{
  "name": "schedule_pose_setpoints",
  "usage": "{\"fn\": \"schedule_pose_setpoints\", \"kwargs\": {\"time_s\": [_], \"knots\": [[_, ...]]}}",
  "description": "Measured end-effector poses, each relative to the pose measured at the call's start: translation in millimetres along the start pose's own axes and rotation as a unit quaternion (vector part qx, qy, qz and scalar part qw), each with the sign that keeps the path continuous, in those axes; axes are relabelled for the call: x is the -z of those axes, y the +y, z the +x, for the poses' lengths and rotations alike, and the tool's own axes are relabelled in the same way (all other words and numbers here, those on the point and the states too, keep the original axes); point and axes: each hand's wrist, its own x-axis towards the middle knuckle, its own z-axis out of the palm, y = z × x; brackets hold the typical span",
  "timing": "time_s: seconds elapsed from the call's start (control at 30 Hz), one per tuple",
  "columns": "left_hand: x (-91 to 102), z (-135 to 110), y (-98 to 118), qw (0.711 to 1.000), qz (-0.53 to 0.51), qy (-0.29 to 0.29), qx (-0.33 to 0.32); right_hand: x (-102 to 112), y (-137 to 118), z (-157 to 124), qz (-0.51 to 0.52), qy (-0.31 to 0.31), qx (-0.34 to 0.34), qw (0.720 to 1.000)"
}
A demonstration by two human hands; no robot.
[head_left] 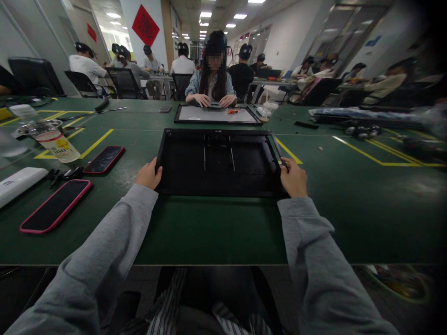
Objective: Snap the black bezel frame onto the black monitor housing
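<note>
A black rectangular monitor housing (220, 184), shallow like a tray, is in front of me over the green table. Two thin pale strips run up its inner middle, and a small light mark shows on its far rim. My left hand (149, 174) grips its left edge with the thumb on the near side. At the opposite end, my right hand (294, 177) holds the right edge, fingers curled around the rim. Both hands are closed on the frame, and the fingers underneath are hidden.
Two phones (57, 204) (104, 159), a bottle (57, 142) and a white case (21, 185) lie to the left on the green table (216, 232). Across from me, a co-worker's hands rest at a framed panel (213, 114). Plastic-wrapped items (370, 116) are at the far right.
</note>
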Motion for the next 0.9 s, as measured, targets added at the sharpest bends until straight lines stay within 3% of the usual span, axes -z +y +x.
{"fn": "schedule_pose_setpoints", "kwargs": {"time_s": [0.37, 0.9], "knots": [[-2.6, -0.3, -0.9, 1.0, 0.016, -0.022, 0.015, 4.9, -6.4, -0.5, -0.033, -0.037, 0.009, 0.999], [-0.3, -1.1, 0.7, 1.0, -0.002, -0.006, 0.014, 4.4, -3.2, -0.8, -0.006, -0.018, 0.017, 1.0]]}}
